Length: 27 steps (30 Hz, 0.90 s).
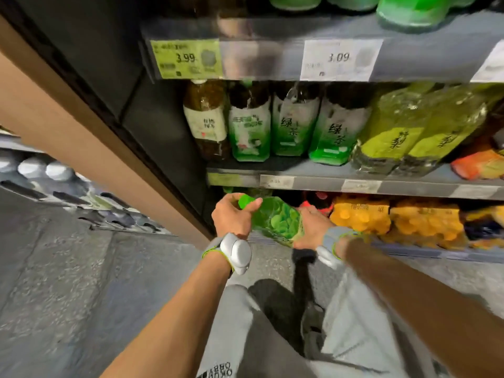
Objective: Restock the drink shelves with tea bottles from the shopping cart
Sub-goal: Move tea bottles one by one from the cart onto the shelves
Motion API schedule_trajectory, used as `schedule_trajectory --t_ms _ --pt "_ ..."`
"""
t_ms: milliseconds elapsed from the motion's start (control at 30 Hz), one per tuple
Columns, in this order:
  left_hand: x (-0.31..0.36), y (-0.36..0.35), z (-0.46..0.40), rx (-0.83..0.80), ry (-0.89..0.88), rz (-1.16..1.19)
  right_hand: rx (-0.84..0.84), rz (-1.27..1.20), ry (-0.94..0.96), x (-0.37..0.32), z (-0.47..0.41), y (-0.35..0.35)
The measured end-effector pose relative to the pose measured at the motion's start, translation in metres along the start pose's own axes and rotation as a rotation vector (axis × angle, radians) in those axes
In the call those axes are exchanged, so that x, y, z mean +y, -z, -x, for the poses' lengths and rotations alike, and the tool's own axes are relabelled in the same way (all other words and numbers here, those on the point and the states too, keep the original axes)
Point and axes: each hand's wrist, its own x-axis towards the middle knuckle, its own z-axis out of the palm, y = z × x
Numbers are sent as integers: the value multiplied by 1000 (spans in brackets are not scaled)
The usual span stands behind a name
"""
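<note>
Filling most of the frame, dark shelving unit point(169, 126) with grey shelf rails, tan side panel point(68, 137) on its left edge, speckled grey floor point(68, 268) below. Middle shelf point(381, 184) carries a row of tea bottles: one dark bottle with cream label point(206, 118), three green-and-white labelled bottles point(291, 124), then yellow-green wrapped bottles point(409, 132) to the right, orange pack point(480, 162) at far right. Bottom shelf holds orange-yellow bottles point(395, 219), blurred. Top shelf point(409, 31): green bottle bases only. Price tags on upper rail: yellow tag 3.99 point(186, 59), white tag 3.09 point(339, 59). Person's grey trousers point(354, 323) low in frame, grey wrist devices on both forearms.

Green tea bottle point(275, 219) held in the air in front of the bottom shelf's left end, tilted, cap end pointing up-left, not on any shelf. Left hand point(231, 216) curled round the neck and green cap, thumb over the top. Right hand point(313, 227) gripping the lower body of the same bottle, fingers wrapped behind it, mostly hidden. Motion blur throughout; small label text unreadable.
</note>
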Motion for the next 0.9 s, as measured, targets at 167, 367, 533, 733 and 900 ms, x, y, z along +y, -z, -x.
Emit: schedule_trajectory --t_ms 167,367,533,733,900 --pt "-56 -38 -49 13 -72 -55 95 34 -6 16 -60 -51" --pt "-103 -81 -100 -12 -196 -141 155 -69 -62 51 -140 -116" --pt "-113 -90 -127 -107 -230 -225 155 -150 -96 54 -172 -132" --pt "-107 -88 -152 -188 -277 -349 109 -222 -161 91 -248 -195" --pt "-113 -90 -163 -210 -377 -495 72 -317 -116 73 -234 -193"
